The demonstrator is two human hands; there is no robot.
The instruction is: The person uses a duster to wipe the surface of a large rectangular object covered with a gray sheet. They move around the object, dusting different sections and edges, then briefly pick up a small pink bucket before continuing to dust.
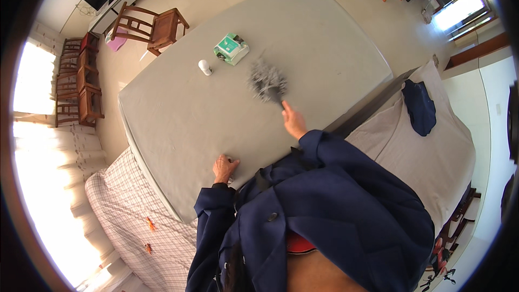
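My right hand [294,121] is closed round the dark handle of a fluffy grey duster [265,79]. The duster's head rests on or just above the large grey-covered tabletop [303,27]; I cannot tell which. My left hand [224,169] is at the table's near edge with its fingers curled. Something small and dark shows by its fingertips, too little of it to name. Beyond the hands, a green and white pack of tissues [231,48] lies on the table. A small white rounded container [205,67] stands to its left.
A wooden chair [163,30] stands past the table's far left side, and several more line the left wall. At the right, a beige-covered surface [403,146] bears a dark blue cloth [419,107]. A checked cloth [127,194] with small orange things lies at the lower left.
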